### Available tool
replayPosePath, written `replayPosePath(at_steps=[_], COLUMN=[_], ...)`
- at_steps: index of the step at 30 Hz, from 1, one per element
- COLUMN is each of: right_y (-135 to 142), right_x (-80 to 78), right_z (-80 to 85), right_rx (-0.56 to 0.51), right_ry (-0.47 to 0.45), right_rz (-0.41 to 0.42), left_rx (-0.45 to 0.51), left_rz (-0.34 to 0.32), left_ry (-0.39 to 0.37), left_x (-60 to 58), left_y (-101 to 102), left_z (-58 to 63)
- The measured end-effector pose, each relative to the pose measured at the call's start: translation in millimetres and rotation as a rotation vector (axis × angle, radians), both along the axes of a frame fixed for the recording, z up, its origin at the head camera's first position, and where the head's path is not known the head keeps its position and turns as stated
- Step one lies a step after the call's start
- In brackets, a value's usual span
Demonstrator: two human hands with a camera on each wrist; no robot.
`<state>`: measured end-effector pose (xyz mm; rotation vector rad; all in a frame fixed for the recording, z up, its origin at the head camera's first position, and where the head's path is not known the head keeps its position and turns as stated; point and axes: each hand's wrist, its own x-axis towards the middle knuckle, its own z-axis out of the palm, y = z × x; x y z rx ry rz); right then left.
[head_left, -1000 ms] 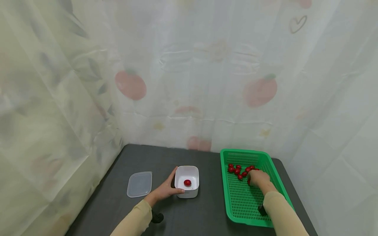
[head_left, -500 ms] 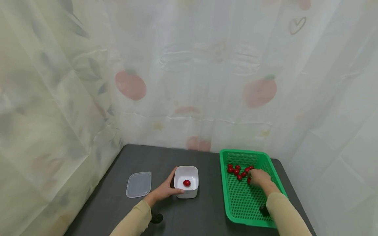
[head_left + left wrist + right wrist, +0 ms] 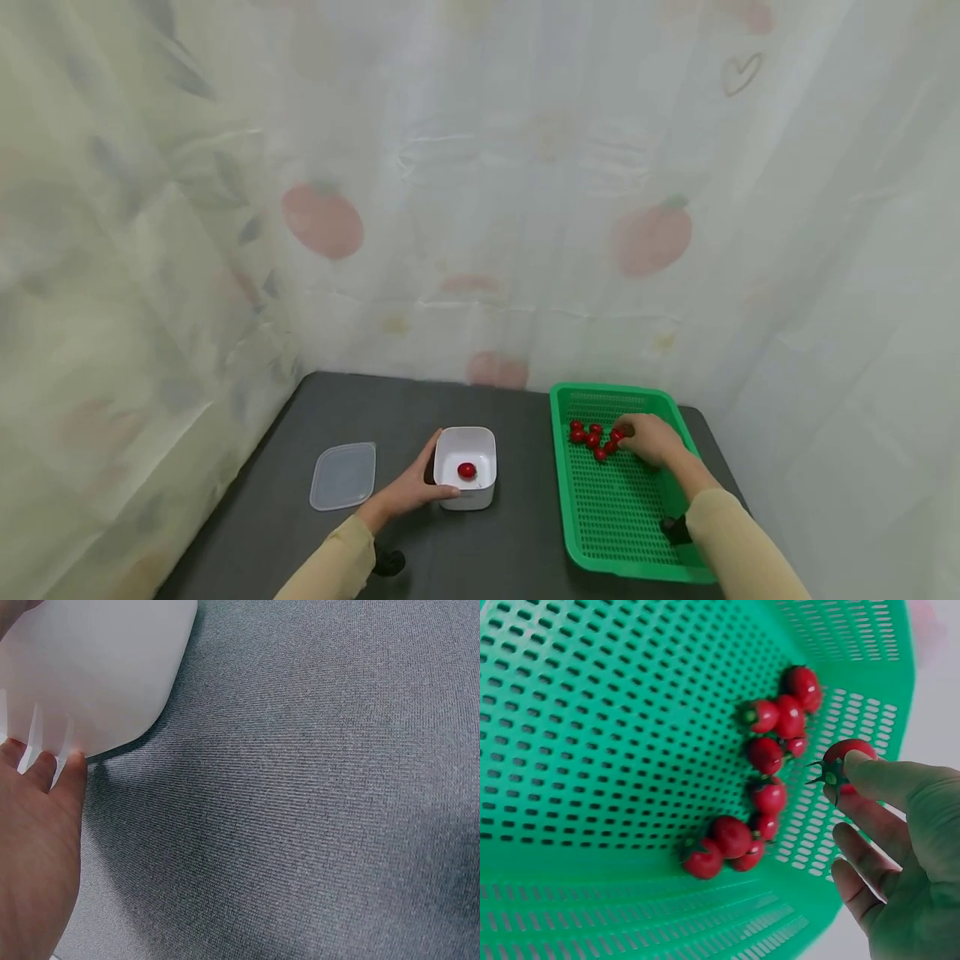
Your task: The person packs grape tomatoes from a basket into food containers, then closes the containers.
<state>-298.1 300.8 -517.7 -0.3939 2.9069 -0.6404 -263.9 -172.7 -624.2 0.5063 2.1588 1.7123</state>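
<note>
My left hand holds a square white container from its left, thumb across the front wall and fingers along the far-left side. One cherry tomato lies inside it. In the left wrist view, fingertips press against the pale container wall. Over the green basket, my right hand pinches a cherry tomato by thumb and forefinger, its green calyx showing; the other fingers are loosely bent. Several more cherry tomatoes lie in a cluster on the basket's perforated floor.
A flat translucent lid lies left of the container on the dark grey table. Patterned white curtains hang behind and at both sides. The basket's raised walls stand around the tomatoes.
My right hand has risen slightly and shifted left from among the tomatoes, with one now between thumb and forefinger. The left hand keeps its hold on the container. The head view has shifted slightly.
</note>
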Motion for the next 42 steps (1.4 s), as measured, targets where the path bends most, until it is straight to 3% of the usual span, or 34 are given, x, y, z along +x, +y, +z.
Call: replayPosePath(at_steps=[9, 20, 33, 42], right_y=[-23, -53, -82, -97], right_x=[0.8, -3.8, -3.6, -10.1], right_z=[8.8, 25.2, 37.3, 38.0], right_rx=[-0.088, -0.122, -0.153, -0.096], right_ry=[0.02, 0.064, 0.042, 0.094], right_rz=[0.054, 0.132, 0.163, 0.216], left_rx=[-0.016, -0.007, -0.036, -0.022], left_rz=[0.016, 0.014, 0.025, 0.02], left_ry=[-0.019, -0.019, -0.006, -0.007], left_x=[8.0, 7.0, 5.7, 1.0], left_y=[-3, -3, 1, 3], left_z=[-2.2, -0.3, 4.3, 5.4])
